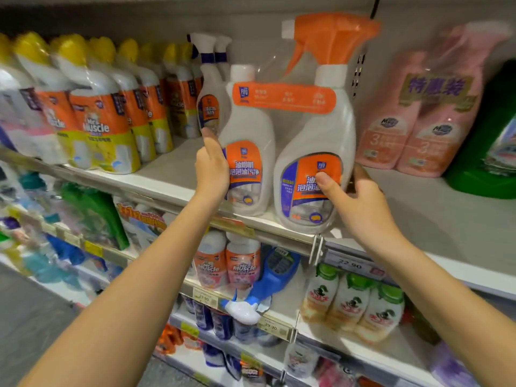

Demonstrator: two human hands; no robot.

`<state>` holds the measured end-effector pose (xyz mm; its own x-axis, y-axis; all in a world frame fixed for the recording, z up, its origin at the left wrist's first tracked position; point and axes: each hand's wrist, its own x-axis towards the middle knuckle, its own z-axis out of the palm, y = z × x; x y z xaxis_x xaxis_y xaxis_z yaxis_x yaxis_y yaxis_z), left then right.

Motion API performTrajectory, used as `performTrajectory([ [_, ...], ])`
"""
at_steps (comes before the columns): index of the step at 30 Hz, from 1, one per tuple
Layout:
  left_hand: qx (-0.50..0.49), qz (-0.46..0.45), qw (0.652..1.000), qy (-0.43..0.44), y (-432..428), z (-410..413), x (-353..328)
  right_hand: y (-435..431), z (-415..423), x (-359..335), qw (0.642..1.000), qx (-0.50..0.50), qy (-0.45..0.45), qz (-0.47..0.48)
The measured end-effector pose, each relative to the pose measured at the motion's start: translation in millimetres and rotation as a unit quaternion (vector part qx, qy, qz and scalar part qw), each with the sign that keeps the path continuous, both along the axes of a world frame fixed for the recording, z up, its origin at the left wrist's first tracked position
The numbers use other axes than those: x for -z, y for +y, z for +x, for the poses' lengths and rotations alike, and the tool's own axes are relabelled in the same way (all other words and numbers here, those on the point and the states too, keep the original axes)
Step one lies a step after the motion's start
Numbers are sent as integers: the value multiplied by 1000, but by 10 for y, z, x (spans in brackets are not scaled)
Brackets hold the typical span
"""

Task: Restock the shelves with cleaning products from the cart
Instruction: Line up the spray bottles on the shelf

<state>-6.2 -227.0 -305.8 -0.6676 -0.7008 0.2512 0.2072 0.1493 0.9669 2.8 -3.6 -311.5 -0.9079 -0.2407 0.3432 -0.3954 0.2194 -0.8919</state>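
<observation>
- Head view, task item: twin pack [284,101] of two white plastic bottles with orange labels, joined by an orange band and clear wrap. The right bottle carries an orange trigger sprayer; the left bottle carries a plain white cap.
- Position: the twin pack stands upright at the front edge of the grey upper shelf [418,208], with both bases on the shelf lip.
- Left hand [212,169]: grips the left flank of the left bottle, with one digit pointing up along the bottle wall. The remaining fingers are hidden behind the bottle.
- Right hand [360,202]: grasps the right bottle low down. The thumb presses on the orange label and the fingers curl round the right side.
- Left of the pack: a row of yellow-capped white bottles with orange and yellow labels [97,127]. A white spray bottle with a dark blue collar [209,107] stands just behind the left hand.
- Right of the pack: pink refill pouches [413,127], then a green plastic container [491,141] at the frame edge.
- Below: a white price tag [351,265] on the shelf rail and a blue trigger bottle [268,280] lying on its side.
</observation>
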Motion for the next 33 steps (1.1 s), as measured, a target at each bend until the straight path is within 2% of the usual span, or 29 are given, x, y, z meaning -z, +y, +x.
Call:
performTrajectory([
  [3, 34, -37, 998, -41, -32, 37, -32, -42, 70, -17, 1000, 20, -16, -8],
  [5, 33, -96, 992, -76, -104, 98, -52, -56, 136, -18, 998, 55, -15, 14],
  [6, 26, -130, 989, -59, -149, 163, -33, -55, 201, -6, 996, 88, 5, 29],
  [8, 8, -193, 980, 57, -212, 418, 58, -47, 416, 84, 983, 159, 90, 27],
  [10, -3, -225, 954, 200, -216, 704, 268, -64, 695, 259, 962, 187, 197, -18],
  [11, 3, -240, 939, 245, -206, 826, 428, -80, 826, 397, 956, 182, 229, -33],
  [13, 23, -301, 915, 269, -152, 1026, 795, -128, 1021, 734, 952, 151, 264, -20],
  [15, 70, -358, 903, 229, -102, 1089, 1196, -201, 1087, 1111, 950, 115, 289, 41],
  [16, 94, -364, 908, 183, -75, 1092, 1414, -222, 1092, 1322, 953, 95, 277, 75],
  [18, 125, -314, 939, 64, -44, 1056, 1806, -268, 1037, 1718, 973, 52, 194, 118],
  [20, 137, -283, 948, -41, -52, 976, 2197, -318, 919, 2078, 984, 20, 81, 158],
  [23, 142, -312, 922, -179, -69, 906, 2692, -410, 714, 2591, 965, -17, 36, 260],
  [26, 121, -269, 907, -300, -23, 911, 2968, -574, 479, 2902, 930, -49, 35, 362],
  [28, 101, -262, 898, -338, 26, 929, 3060, -675, 332, 3002, 901, -52, 27, 430],
  [30, 110, -238, 908, -327, 54, 922, 3105, -755, 224, 3073, 880, -60, 52, 468],
  [33, 126, -120, 938, -301, 50, 831, 3132, -836, 114, 3155, 865, -80, 75, 489],
])
